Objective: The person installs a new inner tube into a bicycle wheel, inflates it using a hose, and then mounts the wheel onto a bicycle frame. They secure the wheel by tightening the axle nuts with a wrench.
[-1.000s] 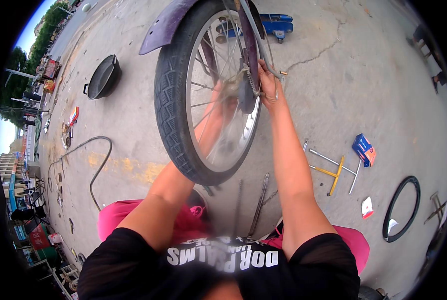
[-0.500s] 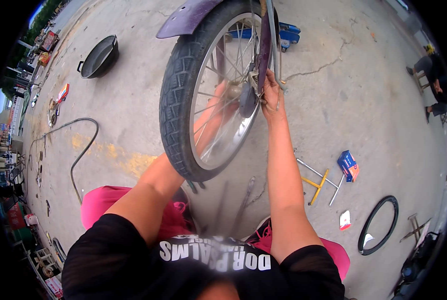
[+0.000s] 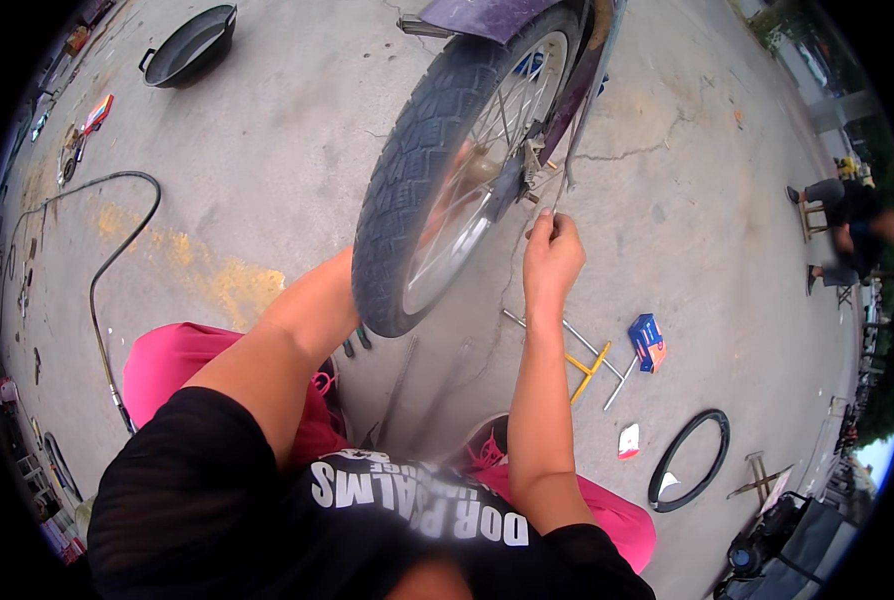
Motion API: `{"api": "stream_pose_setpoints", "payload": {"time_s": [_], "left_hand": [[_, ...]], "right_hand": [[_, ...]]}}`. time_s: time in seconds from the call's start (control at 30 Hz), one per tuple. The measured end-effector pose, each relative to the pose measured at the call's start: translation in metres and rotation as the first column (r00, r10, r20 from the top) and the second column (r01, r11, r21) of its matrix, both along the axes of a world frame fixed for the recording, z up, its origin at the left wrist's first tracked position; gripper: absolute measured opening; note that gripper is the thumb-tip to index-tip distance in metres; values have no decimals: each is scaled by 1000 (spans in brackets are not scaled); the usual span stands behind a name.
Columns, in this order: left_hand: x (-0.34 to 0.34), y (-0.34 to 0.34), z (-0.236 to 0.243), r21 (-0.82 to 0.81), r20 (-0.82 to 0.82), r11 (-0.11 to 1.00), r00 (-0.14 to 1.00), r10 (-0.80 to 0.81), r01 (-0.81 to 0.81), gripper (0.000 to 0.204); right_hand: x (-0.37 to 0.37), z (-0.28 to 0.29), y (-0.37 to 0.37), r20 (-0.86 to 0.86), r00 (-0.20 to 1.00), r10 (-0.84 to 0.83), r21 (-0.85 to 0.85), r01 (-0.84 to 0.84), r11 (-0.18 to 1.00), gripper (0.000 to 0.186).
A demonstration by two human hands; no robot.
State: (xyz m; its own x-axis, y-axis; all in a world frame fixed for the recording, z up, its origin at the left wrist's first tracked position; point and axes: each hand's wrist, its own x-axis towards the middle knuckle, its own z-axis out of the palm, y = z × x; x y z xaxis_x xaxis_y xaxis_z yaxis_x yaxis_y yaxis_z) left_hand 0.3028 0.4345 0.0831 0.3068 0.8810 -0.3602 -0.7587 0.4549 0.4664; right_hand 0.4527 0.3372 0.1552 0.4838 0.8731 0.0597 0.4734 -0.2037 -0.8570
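Note:
A bicycle wheel point(image 3: 402, 190) with a black knobbly tyre and silver spokes hangs in its purple frame, below a purple mudguard point(image 3: 477, 16). My left arm passes behind the tyre. My left hand point(image 3: 454, 180) shows only in blurred patches through the spokes beside the hub point(image 3: 483, 168), its fingers hidden. My right hand point(image 3: 553, 258) is closed in a pinch just below the axle end, apart from the hub. What its fingertips hold, if anything, is too small to name. Above them end a coiled spring point(image 3: 532, 155) and a thin grey metal stay point(image 3: 571, 165).
T-handled wrenches point(image 3: 592, 372), a blue and orange box point(image 3: 648, 343) and a loose black tyre point(image 3: 689, 460) lie on concrete to the right. At left are a black basin point(image 3: 191, 46) and a hose point(image 3: 117, 235). A seated person point(image 3: 852, 225) is at far right.
My right hand has come away from the axle end toward me and its fingers have closed into a pinch. The view has turned, so the wheel appears farther right. My left hand stays behind the spokes.

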Motion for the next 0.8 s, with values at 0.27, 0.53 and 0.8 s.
{"api": "stream_pose_setpoints", "payload": {"time_s": [0.27, 0.53, 0.8], "left_hand": [[-3, -3, 1, 5, 34, 1000, 999, -9, 9, 25], [-5, -2, 2, 15, 45, 1000, 999, -23, 22, 26], [3, 0, 9, 39, 42, 998, 998, -50, 48, 27]], "right_hand": [[-25, 58, 10, 299, 954, 27, 185, -85, 979, 32], [-2, 80, 20, -50, 984, 172, 279, -152, 948, 17], [79, 60, 86, 561, 775, -292, 555, -90, 827, 19]]}}
